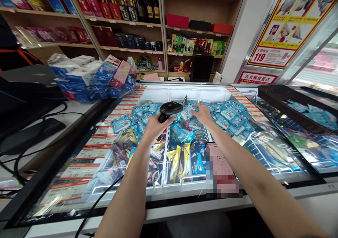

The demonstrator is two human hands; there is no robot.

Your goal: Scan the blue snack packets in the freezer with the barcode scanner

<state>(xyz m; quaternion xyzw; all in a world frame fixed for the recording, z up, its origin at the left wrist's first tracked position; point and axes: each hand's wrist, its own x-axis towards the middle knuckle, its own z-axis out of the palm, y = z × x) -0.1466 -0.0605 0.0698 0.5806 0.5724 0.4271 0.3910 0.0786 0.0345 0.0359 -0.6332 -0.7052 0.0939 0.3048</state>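
My left hand (pixel 155 128) is wrapped round the handle of a black barcode scanner (pixel 171 107), whose head points forward. Beside it, my right hand (pixel 202 113) pinches the edge of a small blue packet (pixel 188 112) with a white label. Many similar blue packets lie loosely around both hands, with one pile (pixel 232 116) to the right and another group (pixel 121 123) to the left. They appear to rest on the glass top of a chest freezer. Under the glass are wrapped ice creams (pixel 180 162) in white wire baskets.
A phone (pixel 221 160) lies under my right forearm. A dark basket (pixel 298 107) with more blue packets stands at right. At left are bagged boxes (pixel 92 77) and a cable (pixel 102 192). Stocked shelves (pixel 126 21) line the back.
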